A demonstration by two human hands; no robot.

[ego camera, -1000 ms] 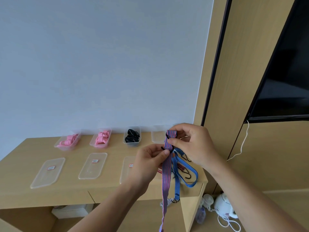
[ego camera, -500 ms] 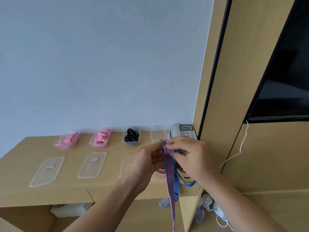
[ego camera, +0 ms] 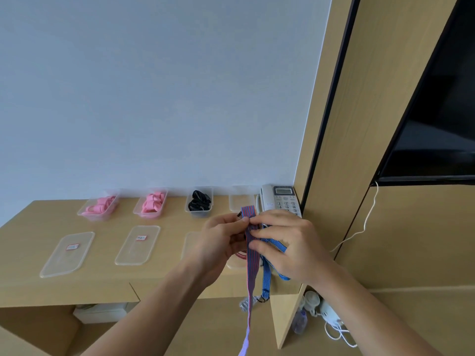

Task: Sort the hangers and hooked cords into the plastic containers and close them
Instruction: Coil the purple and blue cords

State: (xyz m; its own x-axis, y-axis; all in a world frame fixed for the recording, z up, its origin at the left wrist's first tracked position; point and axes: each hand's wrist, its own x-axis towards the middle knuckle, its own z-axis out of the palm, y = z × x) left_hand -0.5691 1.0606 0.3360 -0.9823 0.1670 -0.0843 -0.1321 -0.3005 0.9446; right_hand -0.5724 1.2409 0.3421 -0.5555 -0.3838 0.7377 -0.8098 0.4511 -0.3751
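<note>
My left hand and my right hand meet above the desk's right end, both pinching a red-and-blue striped cord that is folded over at the top and hangs down past the desk edge. A blue striped cord hangs beside it under my right hand. Along the wall stand two clear containers with pink hangers, one with black hangers and an empty container. Three flat lids lie in front, the third partly hidden by my left hand.
A white desk phone sits at the desk's back right corner by the wooden wall panel. A black screen hangs on the right. Under the desk's right end lie a white appliance with a cable and a small bottle.
Both hands have come lower with the striped cord, uncovering the phone. The red-and-blue cord is folded shorter at the top, and more of it hangs below the desk edge.
</note>
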